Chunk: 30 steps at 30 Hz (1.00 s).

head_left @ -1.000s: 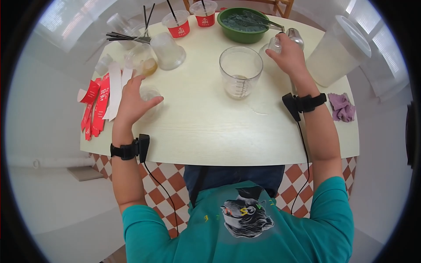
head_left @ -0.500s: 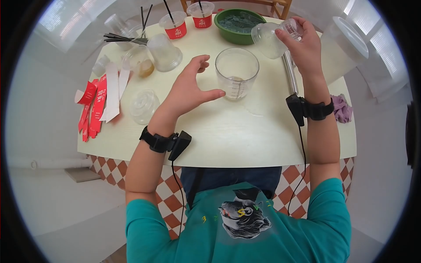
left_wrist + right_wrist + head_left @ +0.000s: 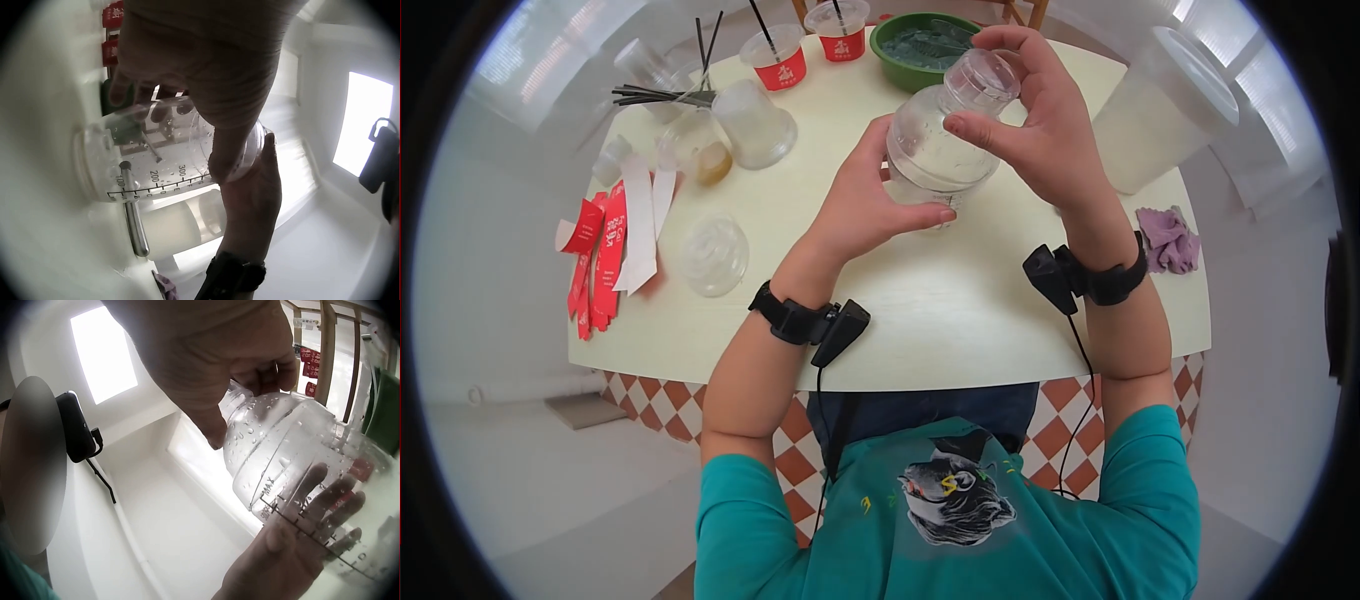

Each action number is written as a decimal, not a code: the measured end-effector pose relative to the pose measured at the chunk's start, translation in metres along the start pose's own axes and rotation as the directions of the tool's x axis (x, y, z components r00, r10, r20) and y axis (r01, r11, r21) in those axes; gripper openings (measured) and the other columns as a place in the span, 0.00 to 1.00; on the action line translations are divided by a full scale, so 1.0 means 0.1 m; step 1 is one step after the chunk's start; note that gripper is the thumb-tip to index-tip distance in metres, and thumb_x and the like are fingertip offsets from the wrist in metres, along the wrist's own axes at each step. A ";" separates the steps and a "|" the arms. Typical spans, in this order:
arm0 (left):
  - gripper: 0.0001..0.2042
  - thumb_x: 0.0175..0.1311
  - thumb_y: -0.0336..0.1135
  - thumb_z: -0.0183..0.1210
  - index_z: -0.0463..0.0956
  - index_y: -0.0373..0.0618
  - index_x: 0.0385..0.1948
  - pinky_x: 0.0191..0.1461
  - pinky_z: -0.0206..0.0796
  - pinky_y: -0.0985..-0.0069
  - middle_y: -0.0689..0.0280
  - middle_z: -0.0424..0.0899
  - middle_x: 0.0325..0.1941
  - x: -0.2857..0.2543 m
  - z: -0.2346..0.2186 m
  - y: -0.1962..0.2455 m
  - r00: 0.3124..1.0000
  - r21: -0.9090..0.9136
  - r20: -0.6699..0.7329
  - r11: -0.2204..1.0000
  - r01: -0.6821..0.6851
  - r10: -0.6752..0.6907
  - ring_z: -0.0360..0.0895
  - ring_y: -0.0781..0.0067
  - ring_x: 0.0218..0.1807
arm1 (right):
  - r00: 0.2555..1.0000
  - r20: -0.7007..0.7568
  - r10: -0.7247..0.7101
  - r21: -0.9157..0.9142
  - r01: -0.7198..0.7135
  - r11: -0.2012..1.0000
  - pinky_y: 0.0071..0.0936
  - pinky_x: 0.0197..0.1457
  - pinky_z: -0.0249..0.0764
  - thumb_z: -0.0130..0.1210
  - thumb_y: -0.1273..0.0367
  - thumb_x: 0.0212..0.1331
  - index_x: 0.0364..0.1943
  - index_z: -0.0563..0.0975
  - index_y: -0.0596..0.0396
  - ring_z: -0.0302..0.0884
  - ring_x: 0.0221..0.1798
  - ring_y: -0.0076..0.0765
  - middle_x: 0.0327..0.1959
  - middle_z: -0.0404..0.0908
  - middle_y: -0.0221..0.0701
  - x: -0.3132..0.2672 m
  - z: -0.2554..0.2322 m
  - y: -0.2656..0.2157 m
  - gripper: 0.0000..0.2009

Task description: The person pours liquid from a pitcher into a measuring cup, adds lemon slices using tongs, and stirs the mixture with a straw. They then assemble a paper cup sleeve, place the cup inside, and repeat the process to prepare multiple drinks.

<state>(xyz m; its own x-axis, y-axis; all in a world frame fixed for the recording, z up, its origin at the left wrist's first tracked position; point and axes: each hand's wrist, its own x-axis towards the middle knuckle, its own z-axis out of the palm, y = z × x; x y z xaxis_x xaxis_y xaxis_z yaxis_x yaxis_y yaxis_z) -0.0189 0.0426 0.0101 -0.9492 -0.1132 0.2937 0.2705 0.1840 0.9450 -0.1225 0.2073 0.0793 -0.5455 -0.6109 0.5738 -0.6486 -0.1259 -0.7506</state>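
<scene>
The clear measuring cup [image 3: 940,192] with printed marks stands on the table under a domed clear lid [image 3: 920,135] with a small cap [image 3: 980,82]. My left hand [image 3: 852,208] grips the cup's side, thumb at the front and fingers behind, as the right wrist view also shows through the cup [image 3: 312,515]. My right hand [image 3: 1048,130] holds the lid's top between thumb and fingers. Water drops dot the lid [image 3: 259,434]. In the left wrist view, my left hand [image 3: 206,56] partly hides where lid and cup [image 3: 150,156] meet.
A green bowl [image 3: 900,74] and two red-labelled cups stand at the back. Left are clear plastic cups [image 3: 755,125], black straws [image 3: 662,97], red strips [image 3: 612,245] and a clear lid [image 3: 714,256]. Right are a tall lidded container [image 3: 1150,125] and a purple cloth [image 3: 1168,240].
My right hand has brought the domed lid from the right onto the measuring cup. My left hand has moved right, from beside the loose lid to the cup, and taken hold of it.
</scene>
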 end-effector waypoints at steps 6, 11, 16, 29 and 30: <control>0.43 0.36 0.37 0.76 0.62 0.44 0.60 0.64 0.63 0.66 0.62 0.73 0.57 0.00 0.00 -0.01 1.000 -0.003 -0.002 1.000 -0.004 0.004 0.71 0.67 0.60 | 0.994 0.090 -0.053 -0.010 0.054 0.998 0.30 0.62 0.66 0.67 0.68 0.50 0.59 0.70 0.55 0.71 0.57 0.30 0.56 0.74 0.32 0.01 0.05 0.00 0.30; 0.43 0.36 0.37 0.76 0.63 0.44 0.59 0.63 0.64 0.67 0.62 0.74 0.56 -0.03 -0.02 0.02 1.000 0.017 -0.012 1.000 -0.008 0.008 0.72 0.66 0.59 | 0.981 0.058 -0.186 0.007 0.186 0.983 0.28 0.55 0.72 0.66 0.65 0.51 0.57 0.74 0.49 0.76 0.50 0.28 0.52 0.79 0.30 0.00 0.10 0.03 0.26; 0.43 0.36 0.38 0.76 0.62 0.44 0.59 0.62 0.65 0.67 0.61 0.75 0.56 -0.01 -0.01 0.02 1.000 0.047 0.007 0.999 0.008 -0.008 0.73 0.66 0.58 | 0.933 0.158 -0.324 -0.153 0.347 0.925 0.30 0.55 0.73 0.65 0.67 0.52 0.59 0.73 0.50 0.77 0.50 0.29 0.53 0.78 0.31 0.00 0.07 0.02 0.27; 0.42 0.36 0.34 0.76 0.64 0.43 0.59 0.63 0.65 0.66 0.63 0.74 0.57 -0.01 -0.01 0.06 0.998 0.039 -0.021 0.997 0.064 -0.063 0.72 0.67 0.59 | 0.949 0.264 -0.171 -0.008 0.180 0.984 0.34 0.66 0.64 0.76 0.61 0.33 0.66 0.59 0.50 0.68 0.62 0.39 0.62 0.69 0.34 -0.09 0.09 0.22 0.50; 0.42 0.36 0.34 0.76 0.63 0.43 0.60 0.64 0.64 0.65 0.63 0.73 0.57 -0.01 -0.03 0.05 0.998 0.025 -0.018 0.998 0.062 -0.062 0.72 0.68 0.60 | 0.952 0.272 -0.138 -0.021 0.150 0.989 0.35 0.67 0.63 0.77 0.60 0.30 0.68 0.55 0.49 0.66 0.64 0.40 0.63 0.66 0.35 -0.11 0.10 0.23 0.55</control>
<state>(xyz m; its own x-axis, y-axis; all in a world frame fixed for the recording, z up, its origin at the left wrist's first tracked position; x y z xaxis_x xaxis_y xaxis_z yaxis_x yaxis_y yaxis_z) -0.0164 0.0409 0.0148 -0.9610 -0.1415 0.2375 0.2070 0.2007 0.9575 -0.1260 0.2030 0.0528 -0.2857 -0.7767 0.5614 -0.7342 -0.1991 -0.6491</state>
